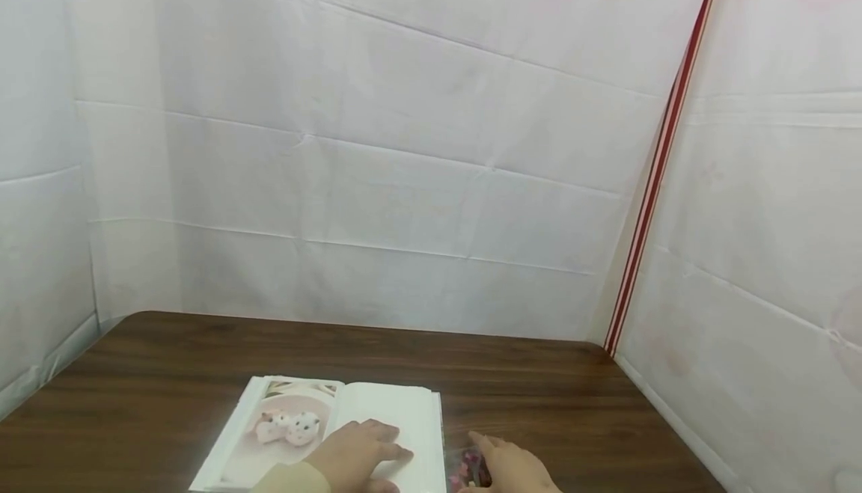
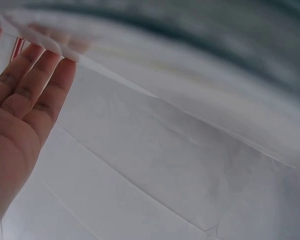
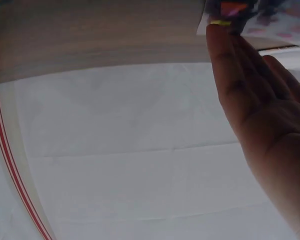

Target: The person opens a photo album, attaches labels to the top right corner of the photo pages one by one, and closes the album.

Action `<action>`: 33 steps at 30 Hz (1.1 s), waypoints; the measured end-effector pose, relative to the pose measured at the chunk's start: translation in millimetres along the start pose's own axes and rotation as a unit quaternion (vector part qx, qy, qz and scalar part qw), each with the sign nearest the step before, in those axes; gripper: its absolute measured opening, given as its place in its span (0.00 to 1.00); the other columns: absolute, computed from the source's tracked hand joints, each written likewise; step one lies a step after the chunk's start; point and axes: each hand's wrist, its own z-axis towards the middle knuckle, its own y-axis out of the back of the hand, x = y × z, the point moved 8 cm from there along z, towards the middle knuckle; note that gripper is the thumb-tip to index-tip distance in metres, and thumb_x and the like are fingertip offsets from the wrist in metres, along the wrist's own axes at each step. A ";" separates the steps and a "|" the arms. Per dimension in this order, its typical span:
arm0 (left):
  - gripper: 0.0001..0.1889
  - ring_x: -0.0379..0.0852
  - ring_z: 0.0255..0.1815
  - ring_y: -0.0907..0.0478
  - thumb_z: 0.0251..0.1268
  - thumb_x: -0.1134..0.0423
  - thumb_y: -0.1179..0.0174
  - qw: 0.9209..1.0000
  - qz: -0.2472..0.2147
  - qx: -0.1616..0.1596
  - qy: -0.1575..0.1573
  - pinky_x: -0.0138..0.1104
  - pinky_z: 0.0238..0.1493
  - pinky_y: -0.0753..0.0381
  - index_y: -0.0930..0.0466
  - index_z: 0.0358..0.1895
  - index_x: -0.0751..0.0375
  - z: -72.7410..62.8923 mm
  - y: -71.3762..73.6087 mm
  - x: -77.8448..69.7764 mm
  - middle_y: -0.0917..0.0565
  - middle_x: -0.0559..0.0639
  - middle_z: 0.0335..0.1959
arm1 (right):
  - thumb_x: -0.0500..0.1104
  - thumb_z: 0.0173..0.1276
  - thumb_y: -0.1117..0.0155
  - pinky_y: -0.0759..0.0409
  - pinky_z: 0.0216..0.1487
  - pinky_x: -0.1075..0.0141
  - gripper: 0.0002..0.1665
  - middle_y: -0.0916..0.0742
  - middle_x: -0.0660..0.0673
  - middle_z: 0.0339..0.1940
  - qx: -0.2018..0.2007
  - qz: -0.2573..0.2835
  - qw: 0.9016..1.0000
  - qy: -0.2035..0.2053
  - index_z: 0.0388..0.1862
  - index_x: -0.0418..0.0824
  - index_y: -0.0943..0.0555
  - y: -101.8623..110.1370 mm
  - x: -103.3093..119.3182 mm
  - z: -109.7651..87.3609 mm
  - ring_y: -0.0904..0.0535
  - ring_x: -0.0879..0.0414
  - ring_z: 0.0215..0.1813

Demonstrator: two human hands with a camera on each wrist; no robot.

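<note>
An open book [image 1: 387, 405] lies on the table at the bottom of the head view. Its left page carries a photo of two speckled round shapes [image 1: 289, 429]; the right page is plain white. My left hand [image 1: 357, 454] rests on that right page with its fingers stretched out, and the left wrist view shows the fingertips [image 2: 64, 70] against the white paper. Just right of the book lies a clear, flat sheet or packet with pink and dark pieces [image 1: 465, 467]. My right hand [image 1: 515, 469] touches it with nearly straight fingers; its lower part is cut off by the frame.
The dark wood-grain table [image 1: 539, 388] extends behind and to both sides of the book. White creased cloth [image 1: 377, 179] hangs behind the table and along its sides. A red-striped band [image 1: 646, 216] runs down the cloth at the right back corner.
</note>
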 end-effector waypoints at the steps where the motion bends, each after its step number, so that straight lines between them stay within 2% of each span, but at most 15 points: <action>1: 0.23 0.49 0.56 0.22 0.57 0.39 0.40 1.000 -0.002 0.001 0.000 0.42 0.49 0.19 0.19 0.54 0.41 -0.2 -0.3 0.5 0.17 0.51 0.56 | 0.63 0.54 0.31 0.19 0.46 0.44 0.46 0.18 0.32 0.57 -0.010 -0.006 1.000 0.009 0.64 0.36 0.28 -0.2 0.6 0.4 0.21 0.34 0.55; 4: 0.23 0.50 0.57 0.22 0.57 0.39 0.41 1.000 -0.003 0.005 -0.003 0.42 0.49 0.18 0.20 0.55 0.41 0.0 -2.0 1.1 0.18 0.50 0.56 | 0.66 0.55 0.34 0.19 0.46 0.43 0.48 0.20 0.31 0.58 -0.040 -0.020 0.999 0.026 0.64 0.35 0.29 -0.9 1.1 1.6 0.22 0.34 0.55; 9: 0.23 0.50 0.57 0.21 0.57 0.40 0.40 1.000 -0.006 0.005 -0.008 0.42 0.48 0.18 0.19 0.55 0.41 -0.9 -3.9 0.8 0.17 0.51 0.56 | 0.68 0.56 0.36 0.23 0.51 0.38 0.50 0.20 0.32 0.59 -0.081 -0.020 0.996 0.023 0.65 0.33 0.31 -2.8 -0.2 3.9 0.24 0.33 0.58; 13: 0.23 0.49 0.57 0.22 0.57 0.39 0.40 1.000 -0.010 0.002 -0.006 0.42 0.49 0.19 0.20 0.55 0.41 -0.9 -4.4 1.6 0.18 0.51 0.56 | 0.67 0.56 0.36 0.23 0.51 0.39 0.48 0.19 0.32 0.56 -0.112 -0.024 0.993 0.024 0.62 0.32 0.28 -1.7 0.1 4.8 0.23 0.34 0.56; 20: 0.24 0.50 0.58 0.22 0.56 0.38 0.39 1.000 -0.013 0.002 0.001 0.43 0.50 0.19 0.20 0.55 0.41 -1.1 -3.7 2.8 0.18 0.51 0.57 | 0.66 0.58 0.37 0.24 0.53 0.40 0.43 0.19 0.32 0.56 -0.112 -0.017 0.993 0.024 0.60 0.34 0.26 -0.7 0.9 6.2 0.23 0.35 0.56; 26: 0.24 0.50 0.57 0.23 0.57 0.38 0.40 1.000 -0.006 0.001 0.003 0.43 0.51 0.20 0.20 0.55 0.43 -1.8 -2.4 -0.6 0.18 0.52 0.57 | 0.64 0.58 0.35 0.23 0.53 0.43 0.38 0.15 0.36 0.51 -0.117 -0.010 0.993 0.031 0.56 0.37 0.24 3.6 1.3 4.6 0.20 0.39 0.51; 30: 0.22 0.49 0.55 0.22 0.58 0.38 0.41 1.000 0.012 -0.016 0.006 0.44 0.54 0.22 0.20 0.52 0.43 -1.4 0.6 -4.4 0.18 0.50 0.54 | 0.63 0.59 0.35 0.25 0.53 0.39 0.36 0.15 0.36 0.50 -0.111 0.023 0.993 0.033 0.56 0.38 0.25 6.1 1.8 3.1 0.20 0.38 0.51; 33: 0.20 0.46 0.52 0.21 0.58 0.40 0.40 0.999 0.030 -0.041 0.014 0.44 0.54 0.25 0.19 0.49 0.44 0.7 5.7 -8.2 0.17 0.47 0.49 | 0.62 0.59 0.35 0.26 0.53 0.36 0.35 0.15 0.37 0.50 -0.109 0.041 0.992 0.038 0.56 0.39 0.25 7.8 3.2 1.9 0.20 0.38 0.52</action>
